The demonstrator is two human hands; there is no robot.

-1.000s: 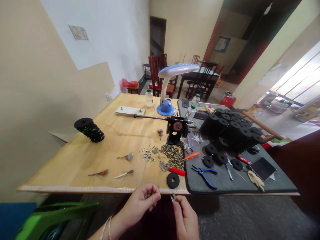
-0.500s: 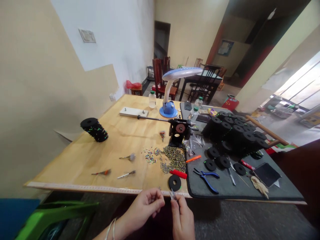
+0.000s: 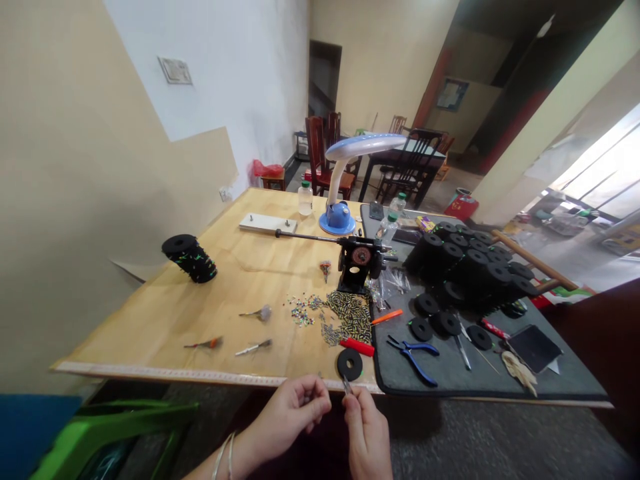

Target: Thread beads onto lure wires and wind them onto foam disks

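My right hand [image 3: 367,427], at the table's front edge, grips small silver tweezers [image 3: 347,385], with most of them hidden in my fingers. Their tips point up toward a black foam ring [image 3: 349,365] lying just beyond. My left hand [image 3: 299,408] is beside it with thumb and forefinger pinched together; whatever is between them is too small to make out. Past the ring lie a red-handled tool [image 3: 357,347] and a heap of small black-and-gold cylindrical pieces [image 3: 350,313]. Tiny coloured beads [image 3: 303,313] are scattered to the left of that heap.
A black hand-cranked winder [image 3: 356,263] with a long rod and a blue lamp [image 3: 337,217] stand farther back. Brushes [image 3: 255,347] lie at left, near a foam roll [image 3: 190,259]. On the grey mat [image 3: 480,380] are blue pliers [image 3: 415,357] and several black foam rolls [image 3: 453,260].
The tweezers have turned slightly in my right hand, and their tips now look closer together. My left hand stays pinched in nearly the same place.
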